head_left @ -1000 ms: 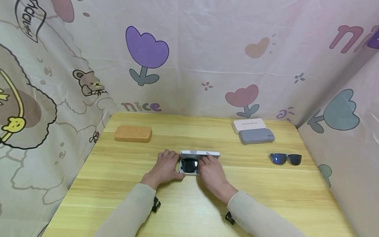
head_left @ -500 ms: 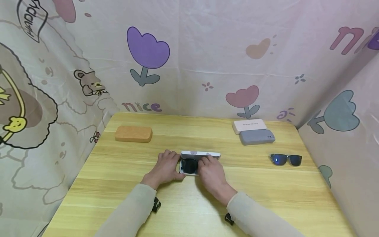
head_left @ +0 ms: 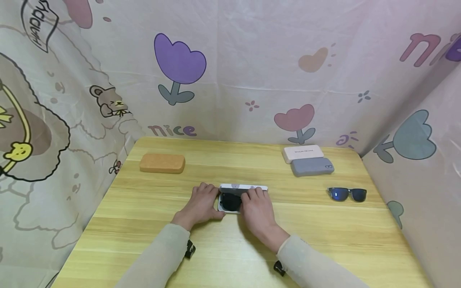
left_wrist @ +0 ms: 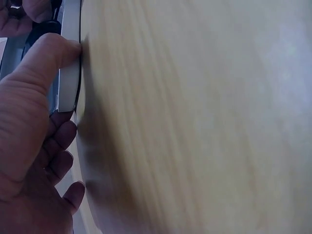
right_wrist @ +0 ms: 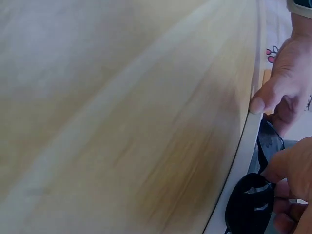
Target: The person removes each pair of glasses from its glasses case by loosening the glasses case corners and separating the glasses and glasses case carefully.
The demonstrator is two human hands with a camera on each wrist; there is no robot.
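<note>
In the head view an open white glasses case (head_left: 243, 187) lies mid-table, its lid raised at the back. Dark sunglasses (head_left: 230, 202) sit in its lower half, one lens showing and the rest behind my right hand (head_left: 259, 210). That hand pinches the sunglasses near the bridge, its thumb on the frame in the right wrist view, where both lenses (right_wrist: 249, 204) show. My left hand (head_left: 202, 203) grips the case's left end. Its thumb presses the front rim (left_wrist: 70, 73) in the left wrist view, with the other fingers round the end.
An orange-brown glasses case (head_left: 162, 163) lies at the back left. At the back right, a white case (head_left: 302, 153) stands behind a grey-blue case (head_left: 312, 167). Blue-lensed sunglasses (head_left: 347, 194) rest at the right. A printed curtain (head_left: 230, 80) closes off the back and sides.
The lens in the case has lost its bright reflection and appears slightly tilted. My right hand's fingers have shifted a little at the sunglasses; the left hand stays in place.
</note>
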